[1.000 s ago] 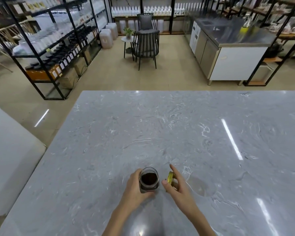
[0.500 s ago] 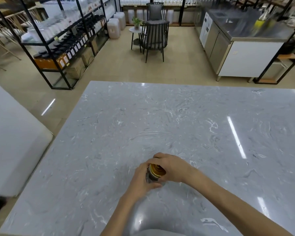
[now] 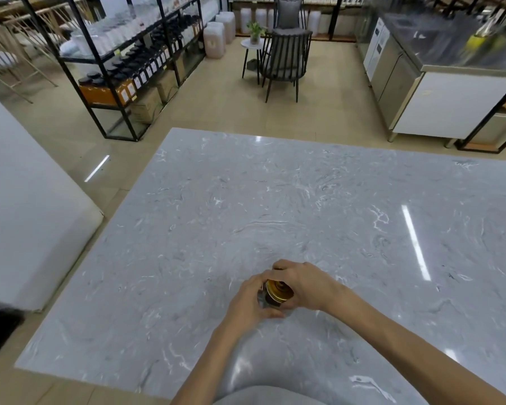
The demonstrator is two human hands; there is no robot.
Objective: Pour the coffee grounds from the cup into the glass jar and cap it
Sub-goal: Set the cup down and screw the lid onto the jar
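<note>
A small glass jar (image 3: 265,299) with dark coffee grounds stands on the grey marble table (image 3: 275,217), near its front edge. My left hand (image 3: 250,302) wraps around the jar's left side. A gold metal lid (image 3: 278,289) sits on the jar's mouth, slightly tilted. My right hand (image 3: 304,283) reaches over from the right and grips the lid's rim with its fingers. Most of the jar is hidden by both hands. No cup shows in the view.
A white counter (image 3: 27,223) stands left of the table across a narrow floor gap. Beyond the far edge are black shelves with bottles (image 3: 135,65), a dark chair (image 3: 284,62) and a steel counter (image 3: 438,71).
One second ago my right hand held the lid beside the open jar. It then brought the lid onto the jar's mouth and has stayed gripping it. The view has tilted slightly.
</note>
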